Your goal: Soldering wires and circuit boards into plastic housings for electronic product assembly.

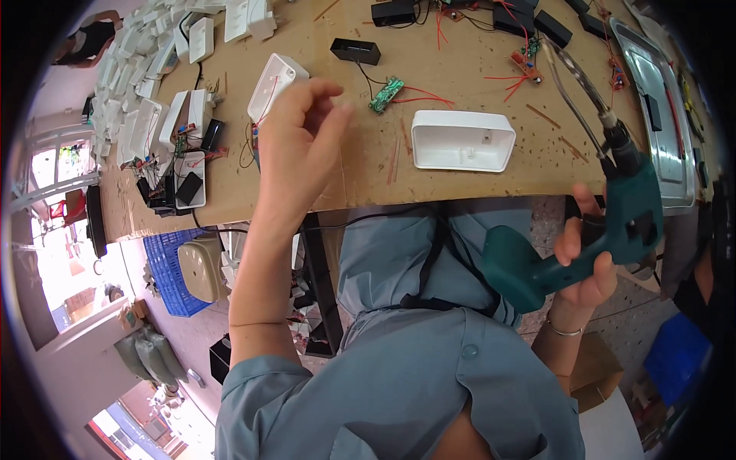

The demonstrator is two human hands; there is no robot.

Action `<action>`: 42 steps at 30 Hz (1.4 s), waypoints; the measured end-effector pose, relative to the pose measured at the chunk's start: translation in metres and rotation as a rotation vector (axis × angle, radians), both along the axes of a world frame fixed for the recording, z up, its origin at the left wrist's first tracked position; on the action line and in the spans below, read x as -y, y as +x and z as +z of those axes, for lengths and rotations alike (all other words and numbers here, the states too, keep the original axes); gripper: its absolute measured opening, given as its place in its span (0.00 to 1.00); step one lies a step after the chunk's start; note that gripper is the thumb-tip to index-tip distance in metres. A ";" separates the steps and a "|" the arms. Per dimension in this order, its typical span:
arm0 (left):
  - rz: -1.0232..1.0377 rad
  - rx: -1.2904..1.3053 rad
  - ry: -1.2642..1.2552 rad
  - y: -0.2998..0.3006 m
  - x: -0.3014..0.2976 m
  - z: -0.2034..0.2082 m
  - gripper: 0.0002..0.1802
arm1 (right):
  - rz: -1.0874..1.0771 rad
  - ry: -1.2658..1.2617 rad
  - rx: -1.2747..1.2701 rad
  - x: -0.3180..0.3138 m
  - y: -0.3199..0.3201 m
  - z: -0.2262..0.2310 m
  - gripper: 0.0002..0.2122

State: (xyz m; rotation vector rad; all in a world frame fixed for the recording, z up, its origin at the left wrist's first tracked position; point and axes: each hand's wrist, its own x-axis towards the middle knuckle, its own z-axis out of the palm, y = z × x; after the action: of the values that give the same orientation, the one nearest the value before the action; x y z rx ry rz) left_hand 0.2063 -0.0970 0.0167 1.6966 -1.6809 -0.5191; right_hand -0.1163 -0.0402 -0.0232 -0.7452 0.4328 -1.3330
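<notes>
My right hand (pixel 586 245) is wrapped around the handle of a green soldering gun (pixel 632 207), which is held up at the table's near edge. Its long metal tip and a thin feed tube point away from me, over the table. My left hand (pixel 303 138) is raised with thumb and fingers apart and nothing between them. Just beyond it, partly hidden by it, lies a white plastic housing (pixel 268 84). A second white housing (pixel 463 146) stands open side up, between the two hands. Farther back, a green circuit board (pixel 386 95) with red wires is joined by black leads to a black box (pixel 356 51).
White housings (pixel 134 69) are piled at the far left, with a wired group of parts (pixel 180 165) nearer. Black boxes and boards (pixel 527 61) lie at the back right. A metal tray (pixel 667 146) lines the right edge. Black cables (pixel 368 220) hang before my lap.
</notes>
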 end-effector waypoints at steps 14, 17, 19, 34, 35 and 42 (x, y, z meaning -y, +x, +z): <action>-0.831 0.542 0.145 -0.030 0.083 -0.001 0.07 | 0.122 0.130 0.079 0.020 0.052 0.006 0.35; -0.760 0.625 -0.185 -0.026 0.070 -0.012 0.06 | 0.110 0.155 0.087 0.021 0.058 0.005 0.35; -0.674 0.568 -0.183 -0.021 0.062 -0.011 0.05 | 0.095 0.167 0.092 0.020 0.061 0.004 0.35; -0.864 0.459 0.004 -0.006 0.055 0.001 0.08 | -0.008 0.183 0.096 0.010 0.071 0.005 0.35; -0.860 0.458 0.007 -0.005 0.057 0.001 0.08 | -0.015 0.188 0.084 0.009 0.073 0.006 0.35; -0.796 0.532 -0.012 -0.003 0.050 0.000 0.07 | -0.076 0.200 0.117 0.006 0.081 0.008 0.35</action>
State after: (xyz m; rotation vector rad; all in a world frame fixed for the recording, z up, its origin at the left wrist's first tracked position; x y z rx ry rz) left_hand 0.2036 -0.1468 0.0170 1.1483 -2.7521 -0.4140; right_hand -0.0352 -0.0462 -0.0149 -0.4872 0.4965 -1.3733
